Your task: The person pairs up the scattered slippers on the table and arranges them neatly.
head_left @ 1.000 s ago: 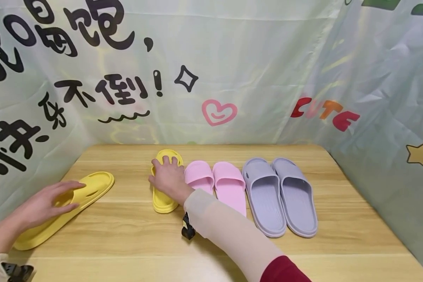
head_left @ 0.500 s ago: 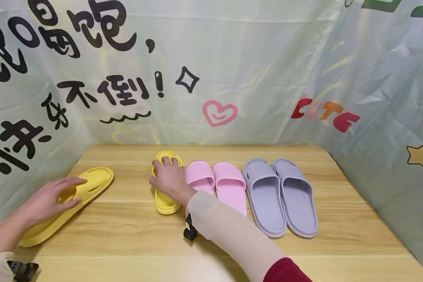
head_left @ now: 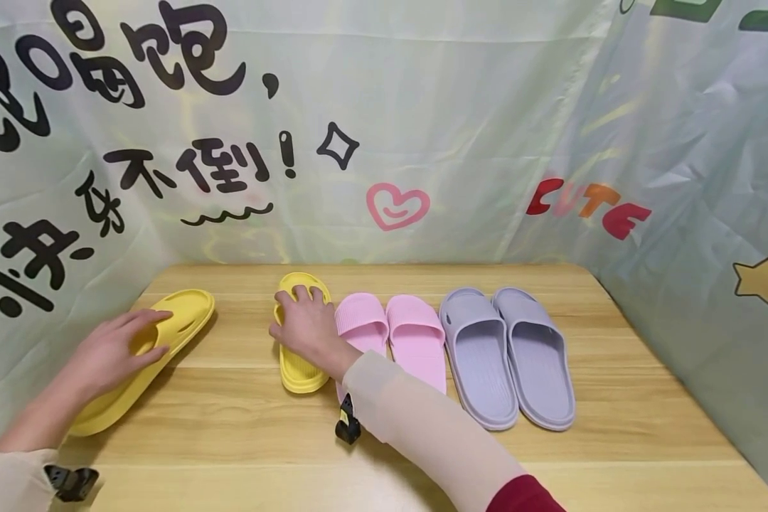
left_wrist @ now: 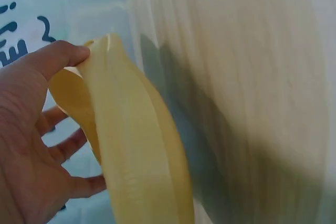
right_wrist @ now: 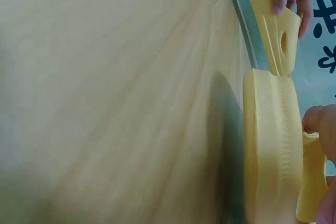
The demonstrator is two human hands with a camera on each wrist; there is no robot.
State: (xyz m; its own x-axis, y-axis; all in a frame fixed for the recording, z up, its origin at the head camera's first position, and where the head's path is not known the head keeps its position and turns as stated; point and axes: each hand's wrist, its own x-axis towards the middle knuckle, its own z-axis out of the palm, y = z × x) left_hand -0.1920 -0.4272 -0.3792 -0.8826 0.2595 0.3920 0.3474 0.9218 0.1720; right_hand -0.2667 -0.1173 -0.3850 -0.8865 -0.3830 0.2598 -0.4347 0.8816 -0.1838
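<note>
In the head view my left hand [head_left: 105, 355] grips a yellow slipper [head_left: 190, 307] at the left of the table, its toe pointing away and to the right. The left wrist view has the thumb at the upper's edge and the other fingers on the far side of that slipper [left_wrist: 142, 140], with a shadow on the wood beside it. My right hand [head_left: 308, 323] holds the upper of the other yellow slipper [head_left: 302, 373], thumb on its left side and fingers spread over the top. Much of that upper is hidden under the hand.
Two pink slippers [head_left: 417, 327] stand right of the yellow one, partly behind my right sleeve [head_left: 422, 419]. Two greyish-purple slippers [head_left: 486, 370] are farther right. A printed cloth [head_left: 473, 128] closes off the back and sides of the wooden table [head_left: 653, 412].
My left hand has carried its yellow slipper a little to the right and away from me. The right hand and its slipper have hardly moved.
</note>
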